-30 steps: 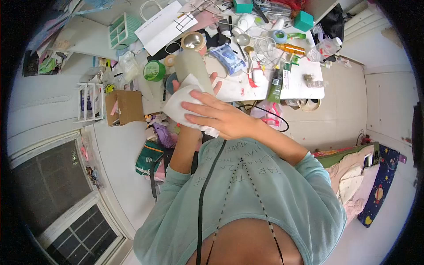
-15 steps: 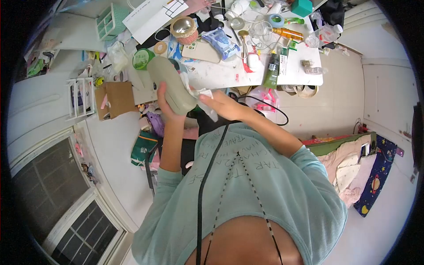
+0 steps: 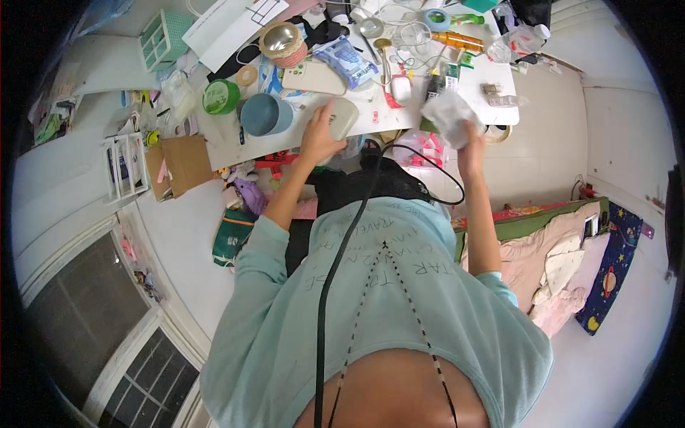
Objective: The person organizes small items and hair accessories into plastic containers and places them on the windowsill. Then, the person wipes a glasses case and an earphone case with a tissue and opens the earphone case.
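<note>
Near the front edge of the white desk [image 3: 371,127], my left hand [image 3: 320,139] is wrapped round the side of a beige rounded case [image 3: 344,118]. The case is at the desk edge; whether it rests there cannot be made out. My right hand [image 3: 471,146] grips a crumpled white cloth [image 3: 449,118], raised in front of the desk's right part, over a dark green tube. Left of the case stands a blue-grey cup [image 3: 265,115], and a green round container [image 3: 220,97] is further left.
Behind the case lie a beige phone-like item [image 3: 314,78], a blue packet [image 3: 346,63] and a metal-topped jar [image 3: 282,44]. A cardboard box [image 3: 182,164] is at the left. Bottles and cables crowd the back right, and a black cable hangs before my body.
My hands have moved apart. The beige case has gone right and down to the desk edge with my left hand, and the white cloth has moved right with my right hand.
</note>
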`<state>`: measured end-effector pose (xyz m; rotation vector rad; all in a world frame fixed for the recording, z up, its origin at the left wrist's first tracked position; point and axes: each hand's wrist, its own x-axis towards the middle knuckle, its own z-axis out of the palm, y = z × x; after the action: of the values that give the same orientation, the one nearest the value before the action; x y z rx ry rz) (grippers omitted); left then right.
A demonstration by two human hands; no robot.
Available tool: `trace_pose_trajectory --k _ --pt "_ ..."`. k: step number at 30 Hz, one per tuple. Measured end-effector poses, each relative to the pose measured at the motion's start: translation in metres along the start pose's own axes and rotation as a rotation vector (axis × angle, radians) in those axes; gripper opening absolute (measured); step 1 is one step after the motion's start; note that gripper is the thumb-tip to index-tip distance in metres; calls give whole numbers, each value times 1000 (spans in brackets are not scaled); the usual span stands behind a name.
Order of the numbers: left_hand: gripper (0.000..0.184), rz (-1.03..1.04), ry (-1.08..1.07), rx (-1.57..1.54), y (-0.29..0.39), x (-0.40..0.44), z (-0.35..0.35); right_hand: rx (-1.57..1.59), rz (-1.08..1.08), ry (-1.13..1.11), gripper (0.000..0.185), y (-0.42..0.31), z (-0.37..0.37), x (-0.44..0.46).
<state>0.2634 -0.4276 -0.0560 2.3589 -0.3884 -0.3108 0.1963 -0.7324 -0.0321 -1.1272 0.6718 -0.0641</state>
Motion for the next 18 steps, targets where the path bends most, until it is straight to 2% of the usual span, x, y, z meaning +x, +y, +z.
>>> trace_pose_trajectory --k 3,5,7,10,16,18 --pt "86 181 -243 315 -1 17 7 194 -135 237 38 6 -34 -7" --pt "87 282 -248 397 1 25 10 249 -160 394 36 11 -48 -13" --pt "87 371 -286 511 -5 35 16 267 -158 444 34 11 -54 -23" --pt "87 407 -237 562 -4 38 19 261 -144 479 34 24 -67 -30" --pt "78 370 -188 394 44 63 36 309 -161 569 33 35 -71 -39" --pt "73 379 -93 338 56 81 53 322 -165 578 32 35 -76 -44"
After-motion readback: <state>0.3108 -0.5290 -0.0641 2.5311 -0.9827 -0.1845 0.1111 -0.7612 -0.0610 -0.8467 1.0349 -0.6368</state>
